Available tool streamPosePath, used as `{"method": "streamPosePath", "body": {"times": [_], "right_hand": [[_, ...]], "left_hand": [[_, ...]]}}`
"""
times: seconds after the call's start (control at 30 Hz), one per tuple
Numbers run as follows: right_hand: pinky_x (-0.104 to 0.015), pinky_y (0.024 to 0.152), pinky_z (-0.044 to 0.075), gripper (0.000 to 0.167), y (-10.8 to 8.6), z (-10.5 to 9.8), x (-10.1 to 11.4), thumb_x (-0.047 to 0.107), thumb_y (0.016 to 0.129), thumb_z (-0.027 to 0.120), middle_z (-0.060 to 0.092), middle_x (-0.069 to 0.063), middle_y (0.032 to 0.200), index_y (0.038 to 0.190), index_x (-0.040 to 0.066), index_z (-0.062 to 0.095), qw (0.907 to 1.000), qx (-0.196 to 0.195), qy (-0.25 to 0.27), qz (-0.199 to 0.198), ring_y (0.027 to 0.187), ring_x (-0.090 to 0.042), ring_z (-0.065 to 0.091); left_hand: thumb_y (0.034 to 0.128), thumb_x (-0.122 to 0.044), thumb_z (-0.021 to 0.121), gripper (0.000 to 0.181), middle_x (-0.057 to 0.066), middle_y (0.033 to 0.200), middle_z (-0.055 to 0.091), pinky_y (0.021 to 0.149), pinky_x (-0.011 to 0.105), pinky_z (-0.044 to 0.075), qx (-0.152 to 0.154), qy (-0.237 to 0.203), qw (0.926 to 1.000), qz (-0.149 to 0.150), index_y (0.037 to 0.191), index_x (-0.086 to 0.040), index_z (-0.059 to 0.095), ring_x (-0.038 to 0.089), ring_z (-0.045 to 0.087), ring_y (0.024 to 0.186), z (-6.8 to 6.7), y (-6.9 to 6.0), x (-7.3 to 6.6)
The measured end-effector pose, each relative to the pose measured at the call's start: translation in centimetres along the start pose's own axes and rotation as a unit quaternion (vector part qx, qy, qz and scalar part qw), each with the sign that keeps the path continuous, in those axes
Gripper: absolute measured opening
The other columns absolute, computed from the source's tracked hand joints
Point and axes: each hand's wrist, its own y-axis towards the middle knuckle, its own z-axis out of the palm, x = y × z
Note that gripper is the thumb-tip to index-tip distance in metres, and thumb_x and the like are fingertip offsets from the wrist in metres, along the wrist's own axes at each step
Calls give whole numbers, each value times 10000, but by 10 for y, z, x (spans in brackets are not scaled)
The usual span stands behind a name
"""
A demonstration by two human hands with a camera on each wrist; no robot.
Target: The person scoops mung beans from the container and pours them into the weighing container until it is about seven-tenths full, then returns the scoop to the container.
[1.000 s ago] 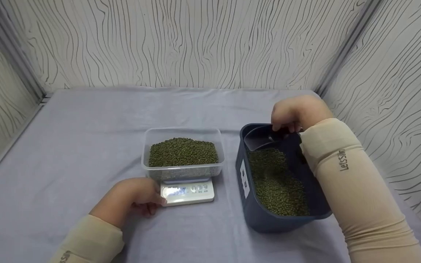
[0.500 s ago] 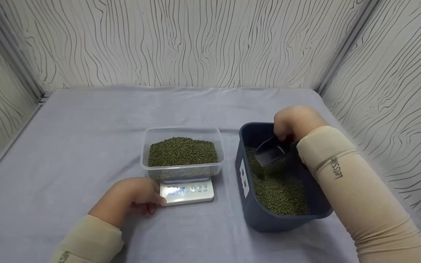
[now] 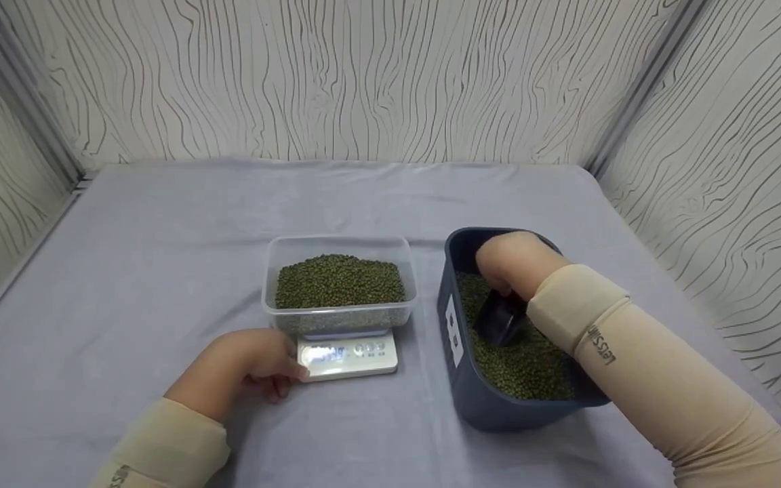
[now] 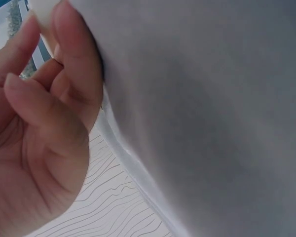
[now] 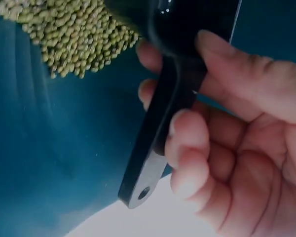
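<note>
In the head view my right hand [image 3: 518,261] reaches down inside a dark blue bin [image 3: 499,415]. It grips the handle of a black scoop [image 5: 160,106], whose bowl is low against the green mung beans [image 3: 533,369] there. The right wrist view shows the fingers wrapped about that handle. My left hand [image 3: 262,358] pinches the near left corner of a white kitchen scale [image 3: 356,366], its lit display too blurred to read. On the scale stands a clear plastic container [image 3: 336,313] with a heap of mung beans [image 3: 339,281].
A pale grey-lilac cloth [image 3: 160,271] covers the table. Wood-grain patterned panels [image 3: 336,81] enclose the back and both sides. The bin's wall rises just right of the container, with a narrow strip of cloth between them.
My right hand has moved down and toward me in the bin, carrying the scoop from the far wall to the beans. The left hand, scale and container stay in place.
</note>
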Motion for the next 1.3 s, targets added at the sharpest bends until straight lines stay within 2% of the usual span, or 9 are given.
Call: {"method": "streamPosePath", "body": {"times": [0.23,0.3,0.4,0.57,0.7,0.83,0.93,1.07,1.3], "right_hand": [[-272,479,249,403,4,5,13,-80,753,515,258,-8,577,531,164,284,9979,-88,-257,-581,529,-173,266],[-273,465,242,410,6,8,15,-94,755,521,258,-7,577,550,164,277,9971,-108,-156,-736,516,-168,253],[-260,441,274,380,8,14,16,-70,752,573,327,-5,566,537,152,353,9957,-180,-13,-913,488,-158,293],[-273,497,380,205,11,21,17,59,745,708,513,7,608,604,125,575,9955,-277,185,-884,529,-150,439],[-263,489,391,105,12,23,19,98,750,731,552,6,611,691,110,646,9950,-20,592,-806,524,-137,467],[-266,486,391,82,11,23,19,120,768,719,557,0,615,712,116,659,9944,173,659,-804,526,-139,470],[-281,547,441,71,10,24,19,145,785,707,608,0,669,726,125,671,9939,274,555,-907,599,-142,533],[-303,604,478,59,8,25,18,150,794,699,639,-15,708,745,126,674,9915,437,681,-1016,669,-161,590],[-316,636,493,25,9,27,18,135,787,698,650,-12,708,787,114,686,9904,680,693,-981,676,-167,614]], "left_hand": [[843,-229,647,198,38,611,634,453,195,364,35,-87,10000,-26,754,-57,610,109,583,525,0,0,0],[845,-230,645,199,40,615,636,448,194,359,38,-93,9999,-46,757,-56,607,109,580,522,-1,0,0],[846,-234,645,199,43,625,639,447,196,368,26,-112,9999,-53,765,-56,603,113,587,527,0,0,0],[842,-230,651,192,42,635,634,463,202,398,-9,-227,9997,-79,775,-58,599,120,598,539,1,0,0],[842,-215,651,186,43,623,624,462,199,399,-20,-325,9994,-114,770,-51,599,117,588,526,1,1,0],[845,-221,647,192,42,624,627,456,198,395,1,-296,9995,-113,765,-52,603,114,587,525,1,2,1],[848,-231,644,204,41,623,630,452,197,387,44,-222,9997,-108,756,-52,610,112,588,527,0,2,1],[848,-221,644,209,43,613,619,459,199,402,75,-301,9994,-126,749,-41,612,116,584,520,0,2,0],[845,-196,648,192,45,604,595,471,211,423,69,-534,9985,-123,754,-31,607,126,570,511,1,2,0]]}}
